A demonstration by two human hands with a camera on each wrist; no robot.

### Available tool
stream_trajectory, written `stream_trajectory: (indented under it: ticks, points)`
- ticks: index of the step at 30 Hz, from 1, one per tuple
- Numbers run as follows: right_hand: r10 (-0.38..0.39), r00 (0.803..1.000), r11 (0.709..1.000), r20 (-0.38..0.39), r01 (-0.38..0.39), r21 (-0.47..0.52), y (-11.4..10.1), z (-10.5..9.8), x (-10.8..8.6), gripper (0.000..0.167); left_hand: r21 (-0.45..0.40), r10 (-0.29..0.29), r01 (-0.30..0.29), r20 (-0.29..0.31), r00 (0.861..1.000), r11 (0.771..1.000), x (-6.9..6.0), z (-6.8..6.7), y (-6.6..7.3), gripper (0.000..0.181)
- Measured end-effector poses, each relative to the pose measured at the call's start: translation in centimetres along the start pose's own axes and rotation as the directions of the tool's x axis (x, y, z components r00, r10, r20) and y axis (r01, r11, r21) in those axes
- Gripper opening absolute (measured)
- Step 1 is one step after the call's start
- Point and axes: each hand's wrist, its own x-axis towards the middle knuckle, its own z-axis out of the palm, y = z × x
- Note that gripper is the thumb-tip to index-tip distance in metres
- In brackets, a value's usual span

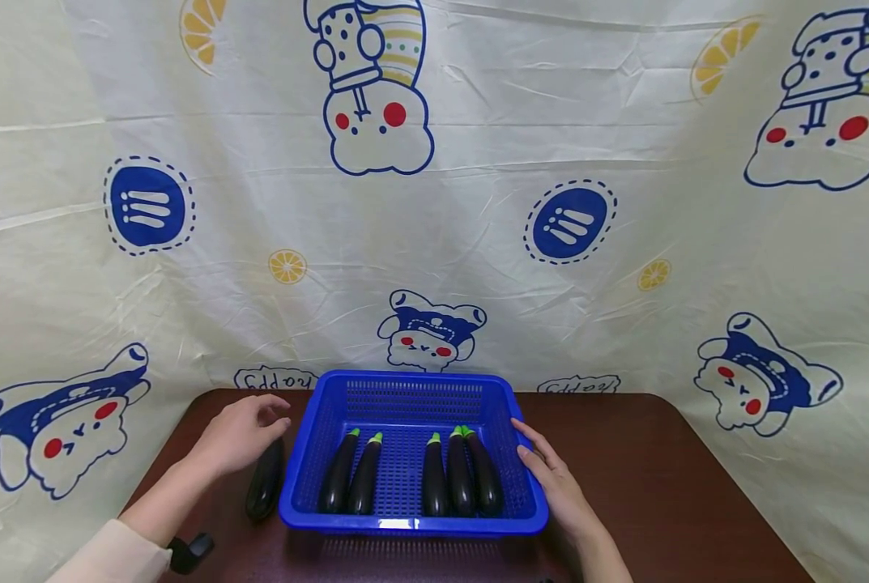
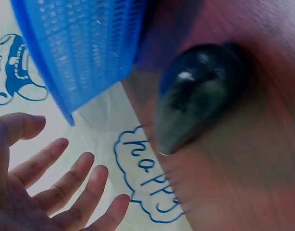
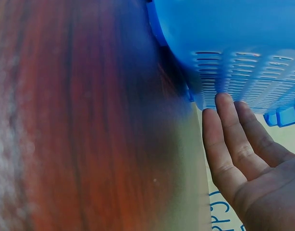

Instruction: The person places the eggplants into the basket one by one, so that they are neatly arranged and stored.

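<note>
A blue plastic basket [image 1: 414, 525] stands on the table with several dark eggplants in it: two on the left, including one eggplant [image 1: 339, 476], and a group of three on the right, with an eggplant [image 1: 460, 478] in its middle. Outside the basket's left wall lies another eggplant [image 1: 265, 484], seen blurred in the left wrist view as a dark eggplant [image 2: 200, 96]. Above its stem end hovers my left hand [image 1: 239, 433], empty, its fingers spread apart. My right hand [image 1: 560, 484] touches the basket's right side with nearly straight fingers [image 3: 241, 154].
The dark brown table [image 1: 645, 478] extends to the right of the basket. A pale patterned cloth [image 1: 478, 227] hangs behind and around the table. A black strap device [image 1: 189, 554] sits at the left wrist.
</note>
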Motion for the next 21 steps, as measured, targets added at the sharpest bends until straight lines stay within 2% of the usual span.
stream_trajectory:
  ticks: [5,12,16,21]
  points:
    - [-0.001,1.0,1.0,0.006,0.001,0.004,-0.2,0.1,0.0,0.049,0.02,-0.034,0.033,0.032,0.999,0.999,0.2,0.7,-1.3,0.032]
    - [-0.006,1.0,1.0,0.016,0.006,0.009,-0.2,0.0,-0.1,0.049,0.02,-0.044,0.043,0.085,0.995,0.999,0.2,1.9,-2.9,0.036]
    - [-0.003,1.0,1.0,0.016,0.003,-0.001,-0.2,0.0,0.0,0.05,0.038,-0.057,0.053,0.11,0.992,0.998,-0.1,2.5,-3.4,0.038]
    - [0.003,1.0,1.0,0.015,-0.003,0.0,-0.1,0.0,-0.1,0.05,0.033,-0.037,0.033,0.135,0.99,0.999,-0.3,3.1,-3.7,0.037]
